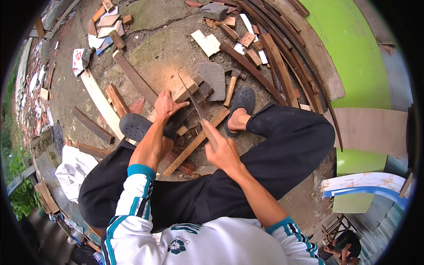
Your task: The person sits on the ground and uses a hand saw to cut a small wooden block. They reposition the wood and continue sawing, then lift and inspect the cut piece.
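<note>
My right hand (223,152) is wrapped around the handle of a handsaw (195,104). Its narrow blade slants up and left across a light wooden block (180,93) lying on the ground between my feet. Against the block's near side presses my left hand (165,107), thumb stretched toward the blade and fingers on the wood; part of its grip is hidden. Pale sawdust (165,78) is spread on the concrete just beyond. Right of the block lie a flat grey slab (212,80) and a hammer (230,90) with a wooden handle.
A long wooden strip (196,143) lies between my legs. Dark planks (134,77) and a pale board (104,104) lie to the left. Timber lengths (280,66) and offcuts are piled at the far right, beside a green panel (353,53). Another person (346,245) sits at lower right.
</note>
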Demonstrator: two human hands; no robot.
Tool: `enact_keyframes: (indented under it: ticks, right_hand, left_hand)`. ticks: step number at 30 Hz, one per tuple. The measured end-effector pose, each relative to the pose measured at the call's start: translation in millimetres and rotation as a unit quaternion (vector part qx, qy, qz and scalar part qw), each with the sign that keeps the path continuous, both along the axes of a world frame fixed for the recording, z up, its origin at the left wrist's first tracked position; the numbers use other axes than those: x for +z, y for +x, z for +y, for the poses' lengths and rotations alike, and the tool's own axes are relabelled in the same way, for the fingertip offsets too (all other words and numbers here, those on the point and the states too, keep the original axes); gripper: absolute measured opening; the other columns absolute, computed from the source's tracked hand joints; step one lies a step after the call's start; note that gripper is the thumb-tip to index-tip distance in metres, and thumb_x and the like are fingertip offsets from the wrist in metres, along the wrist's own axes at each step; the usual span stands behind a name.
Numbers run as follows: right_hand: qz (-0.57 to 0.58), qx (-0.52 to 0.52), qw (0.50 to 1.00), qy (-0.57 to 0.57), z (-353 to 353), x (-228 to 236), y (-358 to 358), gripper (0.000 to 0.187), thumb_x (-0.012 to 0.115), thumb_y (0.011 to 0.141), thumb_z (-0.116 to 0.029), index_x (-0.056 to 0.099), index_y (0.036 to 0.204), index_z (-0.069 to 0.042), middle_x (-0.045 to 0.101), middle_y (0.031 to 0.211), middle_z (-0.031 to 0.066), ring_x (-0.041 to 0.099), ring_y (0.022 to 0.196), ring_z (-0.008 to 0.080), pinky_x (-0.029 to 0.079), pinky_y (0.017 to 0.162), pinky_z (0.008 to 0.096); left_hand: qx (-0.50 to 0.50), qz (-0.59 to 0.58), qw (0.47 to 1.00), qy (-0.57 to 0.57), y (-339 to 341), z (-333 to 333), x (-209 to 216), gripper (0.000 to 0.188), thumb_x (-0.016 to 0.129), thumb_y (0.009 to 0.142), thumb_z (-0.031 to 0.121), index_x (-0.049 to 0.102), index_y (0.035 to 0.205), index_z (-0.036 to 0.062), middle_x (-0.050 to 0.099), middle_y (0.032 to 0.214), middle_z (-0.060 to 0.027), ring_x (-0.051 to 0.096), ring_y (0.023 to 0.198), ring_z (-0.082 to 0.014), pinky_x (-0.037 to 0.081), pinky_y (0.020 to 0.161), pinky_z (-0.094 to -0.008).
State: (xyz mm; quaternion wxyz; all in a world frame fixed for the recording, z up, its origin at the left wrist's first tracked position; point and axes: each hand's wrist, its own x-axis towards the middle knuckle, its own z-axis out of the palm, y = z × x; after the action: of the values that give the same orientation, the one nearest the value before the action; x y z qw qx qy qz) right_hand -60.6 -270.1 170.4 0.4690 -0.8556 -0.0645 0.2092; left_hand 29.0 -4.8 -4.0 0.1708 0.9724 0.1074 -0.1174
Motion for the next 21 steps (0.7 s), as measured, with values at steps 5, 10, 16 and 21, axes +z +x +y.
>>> enact_keyframes:
  ticks: [5,10,16,21]
  right_hand:
    - [0.059,0.002,0.997,-0.04,31.2,-0.6,22.1,0.067,0.061,0.087,-0.017,0.049,0.153,-0.011,0.07,0.091,0.0339,0.068,0.086,0.0532,0.056,0.079,0.0566]
    - [-0.006,0.003,1.0,0.009,-5.3,-20.2,-5.9,0.069,0.061,0.086,-0.015,0.048,0.154,-0.015,0.07,0.091,0.0333,0.068,0.087,0.0533,0.057,0.077,0.0557]
    - [0.028,0.014,0.999,-0.02,10.9,-18.4,7.0,0.074,0.06,0.083,-0.01,0.048,0.155,-0.019,0.071,0.097,0.0312,0.071,0.083,0.0483,0.058,0.076,0.0523]
    - [-0.035,0.01,0.999,0.022,-1.6,-24.5,6.0,0.074,0.058,0.082,-0.004,0.049,0.154,-0.012,0.071,0.119,0.0269,0.072,0.092,0.0453,0.058,0.082,0.0463]
  left_hand:
    - [-0.001,0.03,1.0,-0.001,0.3,0.8,-0.5,0.099,0.085,0.058,0.078,0.064,0.108,-0.006,0.066,0.11,-0.0206,0.066,0.108,-0.0375,0.055,0.091,-0.046]
    - [0.002,0.016,1.0,0.002,8.6,4.2,2.1,0.093,0.087,0.06,0.074,0.064,0.105,-0.0041,0.067,0.108,-0.0199,0.066,0.108,-0.0371,0.055,0.089,-0.0453]
    - [0.001,0.019,1.0,-0.005,0.9,4.6,1.6,0.09,0.089,0.06,0.069,0.065,0.106,-0.0041,0.068,0.108,-0.02,0.066,0.109,-0.0367,0.055,0.091,-0.0443]
    - [-0.004,0.045,0.999,-0.01,4.0,-0.6,5.4,0.091,0.088,0.062,0.069,0.065,0.11,-0.0043,0.067,0.112,-0.0201,0.065,0.113,-0.0363,0.054,0.093,-0.0459]
